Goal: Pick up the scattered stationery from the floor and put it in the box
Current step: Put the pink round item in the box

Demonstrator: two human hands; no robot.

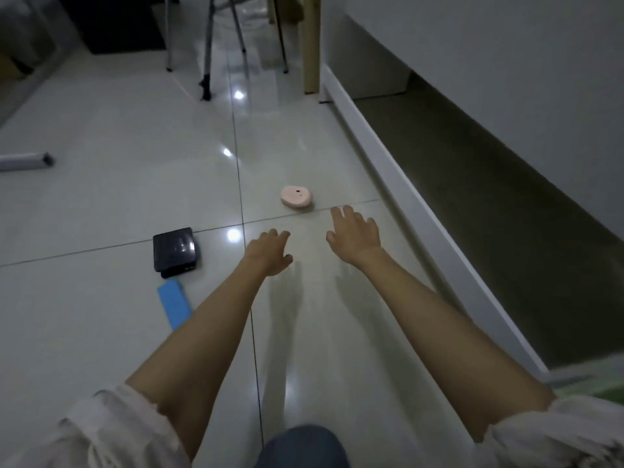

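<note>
right hand (354,235) nearest the pink eraser (296,197), lying on the floor (118,136) just ahead and left of its fingertips, long axis crosswise. both grips released, fingers spread, holding nothing. left hand (268,253) farther back. no box in view.

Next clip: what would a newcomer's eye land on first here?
Two bare hands, left hand and right hand, stretch out empty over the glossy tiled floor. Just beyond the right fingertips lies a pink rounded object; left of the arms sit a black case and a blue flat item.
</note>
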